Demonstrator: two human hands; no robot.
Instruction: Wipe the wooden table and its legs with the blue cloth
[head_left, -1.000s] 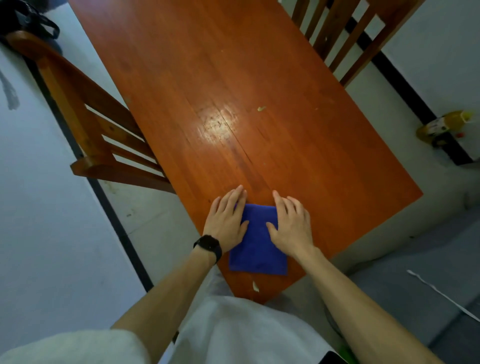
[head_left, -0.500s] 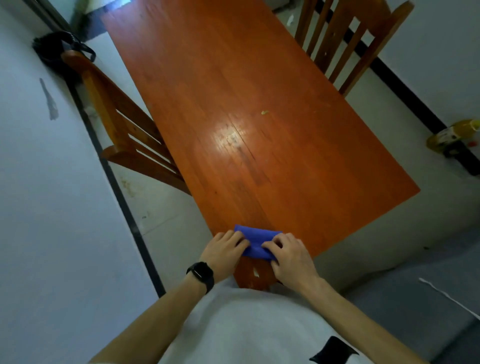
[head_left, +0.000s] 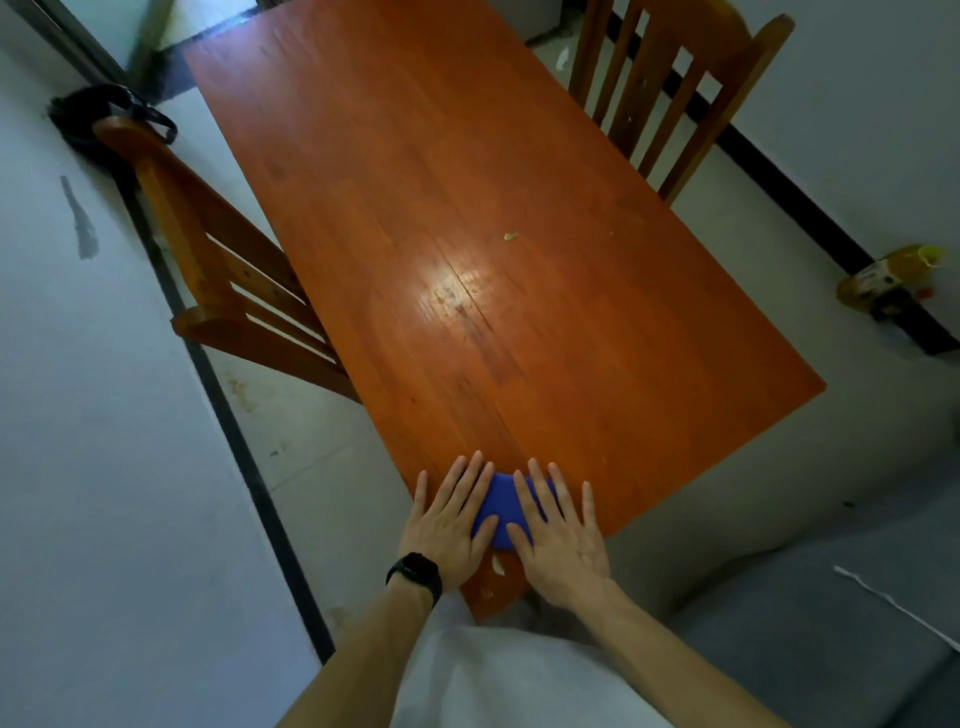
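a person's two bare hands press a blue cloth (head_left: 501, 512) flat onto a wooden table (head_left: 467, 218) near the table's near corner, seen from a head-worn camera looking down. the left hand (head_left: 451, 525) lies palm down on the cloth's left side, fingers straight and slightly spread, closed around nothing; a black wristband (head_left: 414, 570) circles its wrist. the right hand (head_left: 558, 535) lies palm down on the cloth's right side, fingers likewise extended and fanned, its thumb beside the left thumb over the cloth. only a strip of the cloth shows between and under the two hands, so its full outline cannot be told. a pale scrap (head_left: 498, 564) sits on the tabletop just nearer the corner than the cloth, between the two wrists. farther along the tabletop, past a bright patch of reflected light, a small yellowish crumb (head_left: 510, 236) lies well apart from the hands. a wooden chair (head_left: 228, 270) stands at the table's left edge, its slatted back against that edge, with a black bag (head_left: 98, 117) on the floor behind it. a second wooden chair (head_left: 670, 88) stands at the table's right edge near the far corner. a yellow bottle (head_left: 888, 278) lies on the floor by the wall, well clear of the table's right edge. the person's pale shirt (head_left: 493, 680) fills the bottom of the view.
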